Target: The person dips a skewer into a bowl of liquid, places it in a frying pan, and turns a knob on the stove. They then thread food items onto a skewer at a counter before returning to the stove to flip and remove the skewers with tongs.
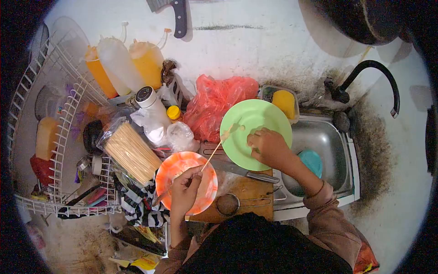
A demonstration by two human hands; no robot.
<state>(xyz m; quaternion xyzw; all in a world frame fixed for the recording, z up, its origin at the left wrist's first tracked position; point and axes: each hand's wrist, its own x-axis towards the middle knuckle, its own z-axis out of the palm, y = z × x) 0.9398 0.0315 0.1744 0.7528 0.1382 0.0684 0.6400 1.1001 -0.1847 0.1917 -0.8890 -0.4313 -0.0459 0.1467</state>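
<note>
My left hand [184,191] is closed around the lower end of a thin wooden skewer [211,156], which slants up to the right. Small pale pieces [226,134] sit near the skewer's tip, over the light green plate [242,155]. Above that plate's right side, my right hand [270,145] has its fingers curled and pinched together; whatever is in them is hidden. Beneath my left hand is an orange-and-white bowl [209,185], its inside partly covered by the hand.
A knife [262,177] and a small strainer [228,204] lie by a wooden board [255,210]. Packed skewers [132,153] rest at left beside a white wire rack [59,182]. Behind are a red plastic bag [223,98] and squeeze bottles [148,61]. The sink [335,160] holds a turquoise bowl [311,163].
</note>
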